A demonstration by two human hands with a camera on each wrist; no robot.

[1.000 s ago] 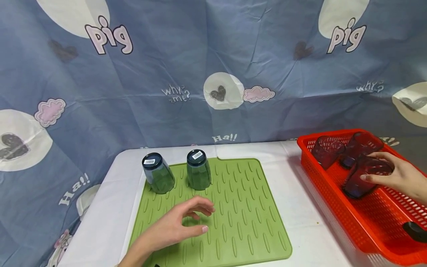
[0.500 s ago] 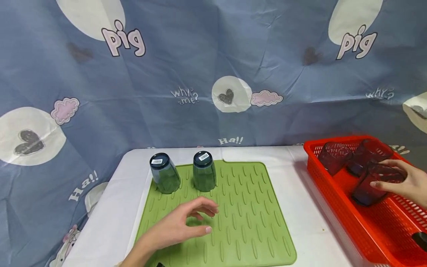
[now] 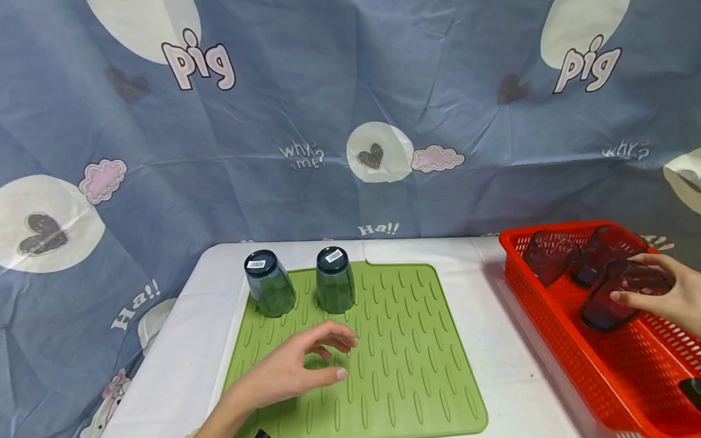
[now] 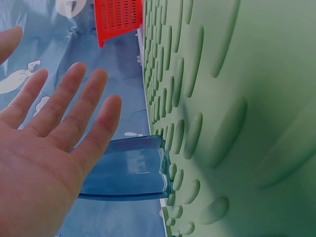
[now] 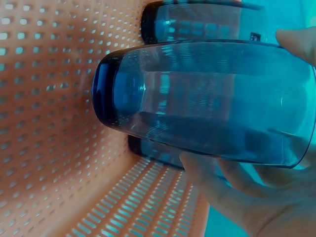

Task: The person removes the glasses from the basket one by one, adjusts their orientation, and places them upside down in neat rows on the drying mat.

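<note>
My right hand (image 3: 665, 289) grips a blue glass tumbler (image 5: 207, 103) near its rim, thumb on one side and fingers on the other. This tumbler leans inside the red plastic basket (image 3: 553, 350), where it looks dark purple in the head view. Over the green mat (image 3: 405, 365) hovers my left hand (image 3: 298, 368), its fingers loosely bent and nothing in them. Beyond that hand, two more glass tumblers stand upside down on the mat: one at the back left corner (image 3: 271, 286), the other (image 3: 335, 281) to its right.
Two other tumblers sit in the back of the basket, one at the left (image 3: 550, 255) and one to its right (image 3: 605, 252). A black object (image 3: 691, 392) shows at the basket's right side. Behind the white table (image 3: 482, 304) hangs a blue printed cloth (image 3: 306, 79).
The tumbler in my right hand has tipped over further, its rim swinging right. My left hand keeps its pose over the mat. The head view has shifted slightly.
</note>
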